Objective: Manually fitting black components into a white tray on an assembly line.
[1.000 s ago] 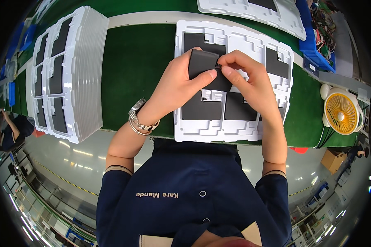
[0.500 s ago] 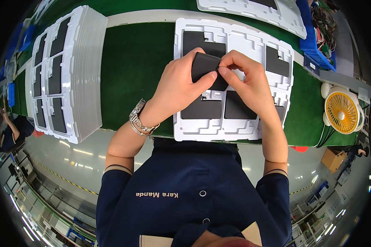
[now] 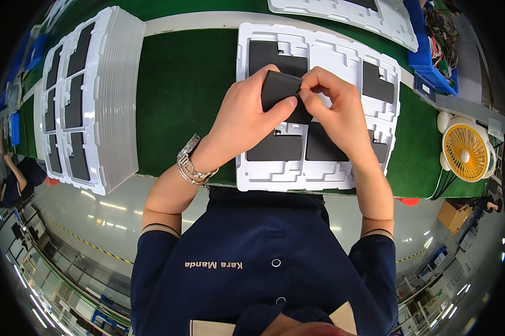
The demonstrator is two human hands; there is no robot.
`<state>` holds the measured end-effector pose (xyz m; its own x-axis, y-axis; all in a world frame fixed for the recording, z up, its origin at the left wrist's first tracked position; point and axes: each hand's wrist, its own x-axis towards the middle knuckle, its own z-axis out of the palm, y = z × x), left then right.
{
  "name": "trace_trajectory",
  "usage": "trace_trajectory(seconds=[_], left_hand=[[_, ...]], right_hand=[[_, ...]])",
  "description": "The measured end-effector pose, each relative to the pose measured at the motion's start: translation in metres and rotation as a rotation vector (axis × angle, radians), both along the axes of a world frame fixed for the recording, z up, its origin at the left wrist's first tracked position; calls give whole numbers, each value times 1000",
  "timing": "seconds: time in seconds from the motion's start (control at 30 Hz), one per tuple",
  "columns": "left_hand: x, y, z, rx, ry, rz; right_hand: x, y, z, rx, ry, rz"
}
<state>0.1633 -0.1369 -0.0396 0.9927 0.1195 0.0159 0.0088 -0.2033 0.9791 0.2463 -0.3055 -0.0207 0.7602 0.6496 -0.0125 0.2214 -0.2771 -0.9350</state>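
Note:
My left hand (image 3: 241, 115) holds up a flat black battery pack (image 3: 279, 88), tilted, with the thumb on its near edge and the fingers behind it. At the pack's right edge, the thumb and forefinger of my right hand (image 3: 337, 106) are pinched together on a small part that the fingertips mostly hide. Both hands are over a white moulded tray (image 3: 333, 53). In the tray's pockets lie several similar black packs, among them one at the upper right (image 3: 378, 83) and one at the lower left (image 3: 275, 150).
On the green bench (image 3: 185, 95), a tall stack of white trays (image 3: 120, 101) with black packs stands at the left. Another white tray (image 3: 325, 10) lies at the back. At the right are a blue bin (image 3: 431, 75) of wires and a yellow-and-white fan (image 3: 464, 154).
My right hand's fingertips have shifted very slightly along the pack's right edge. My left hand keeps the pack in nearly the same place.

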Motion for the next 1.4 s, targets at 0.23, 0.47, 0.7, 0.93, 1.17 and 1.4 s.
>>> trace_trajectory(seconds=[0.23,0.47,0.7,0.93,1.17,1.4], left_hand=[[1,7,4,-119,67,2],[0,7,3,-174,19,-8],[-1,4,2,-123,-4,30],[-2,5,3,-25,-13,16],[-1,6,2,-60,17,-14],[0,10,2,-334,87,-58]], right_hand=[[2,-1,7,51,235,25],[0,-1,11,94,416,-2],[-4,3,4,215,376,-42],[3,0,-4,229,597,-22],[5,-2,-4,223,645,-3],[3,0,6,214,593,-52]])
